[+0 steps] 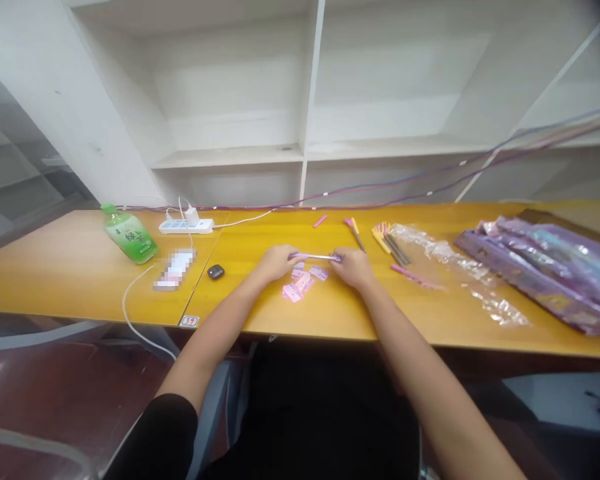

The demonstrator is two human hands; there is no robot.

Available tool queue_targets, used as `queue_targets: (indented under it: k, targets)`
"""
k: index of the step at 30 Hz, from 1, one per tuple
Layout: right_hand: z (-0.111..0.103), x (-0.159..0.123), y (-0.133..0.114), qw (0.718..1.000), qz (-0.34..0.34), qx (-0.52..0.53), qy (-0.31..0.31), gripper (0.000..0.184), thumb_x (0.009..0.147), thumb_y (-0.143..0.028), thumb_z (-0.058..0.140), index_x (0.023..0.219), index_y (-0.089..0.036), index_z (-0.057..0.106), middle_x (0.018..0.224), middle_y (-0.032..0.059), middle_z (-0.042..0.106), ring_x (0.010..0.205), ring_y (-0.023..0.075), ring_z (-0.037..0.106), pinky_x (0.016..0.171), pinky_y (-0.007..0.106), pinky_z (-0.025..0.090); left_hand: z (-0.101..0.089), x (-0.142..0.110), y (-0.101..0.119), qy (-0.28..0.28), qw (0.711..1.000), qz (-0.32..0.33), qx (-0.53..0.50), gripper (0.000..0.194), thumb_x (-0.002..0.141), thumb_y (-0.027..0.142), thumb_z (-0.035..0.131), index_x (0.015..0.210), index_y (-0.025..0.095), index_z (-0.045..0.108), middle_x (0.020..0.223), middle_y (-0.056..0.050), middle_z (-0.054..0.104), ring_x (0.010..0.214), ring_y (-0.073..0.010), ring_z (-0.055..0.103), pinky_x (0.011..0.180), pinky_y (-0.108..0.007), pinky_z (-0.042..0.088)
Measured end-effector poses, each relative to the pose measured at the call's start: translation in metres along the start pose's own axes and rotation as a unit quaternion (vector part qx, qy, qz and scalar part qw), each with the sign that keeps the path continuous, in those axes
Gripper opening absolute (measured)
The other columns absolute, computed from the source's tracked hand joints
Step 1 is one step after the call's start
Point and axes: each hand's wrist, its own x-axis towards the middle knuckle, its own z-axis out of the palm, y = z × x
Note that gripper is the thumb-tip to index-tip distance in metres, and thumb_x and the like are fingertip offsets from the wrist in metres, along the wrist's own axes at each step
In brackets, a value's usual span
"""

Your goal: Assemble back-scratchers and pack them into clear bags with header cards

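In the middle of the desk, a slim pen (320, 257) with a pale shaft and purple parts spans the gap between my hands. My left hand (279, 262) is closed around its left end, and my right hand (354, 265) grips the right end. Just below the pen lie several small pink and purple printed cards (300, 287). Beyond my right hand are a dark pen with a yellow and pink top (355, 233), a small pink piece (320, 221) and a bunch of dark and yellow pens (391, 243). A pink strip (411, 275) lies to the right.
Crumpled clear wrappers (445, 253) and a pile of purple packages (545, 267) cover the right side. Leftward are a black case (215, 271), a blurred phone (175, 269), a green bottle (129, 233) and a power strip (186, 227). White shelves (230, 153) rise behind the desk.
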Motion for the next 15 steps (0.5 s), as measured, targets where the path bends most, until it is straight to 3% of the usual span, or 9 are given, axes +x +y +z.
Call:
queue_targets:
  k: [9, 15]
  targets:
    - [-0.010, 0.001, -0.002, 1.000, 0.013, -0.003, 0.002, 0.016, 0.087, -0.023, 0.061, 0.076, -0.017, 0.071, 0.078, 0.0061, 0.072, 0.074, 0.0173, 0.058, 0.067, 0.027, 0.029, 0.000, 0.005, 0.004, 0.007, 1.000, 0.018, 0.003, 0.042, 0.106, 0.055, 0.051, 0.108, 0.022, 0.078, 0.095, -0.005, 0.074, 0.086, -0.0186, 0.063, 0.075, -0.029, 0.040]
    - [-0.011, 0.002, -0.012, 0.999, 0.016, 0.017, -0.024, 0.016, 0.086, -0.025, 0.060, 0.075, -0.019, 0.070, 0.077, 0.0063, 0.073, 0.073, 0.0188, 0.058, 0.067, 0.029, 0.031, -0.013, 0.001, 0.016, -0.019, 0.991, 0.021, 0.128, 0.038, 0.107, 0.053, 0.049, 0.115, 0.024, 0.074, 0.102, -0.007, 0.073, 0.096, -0.0211, 0.067, 0.080, -0.031, 0.042]
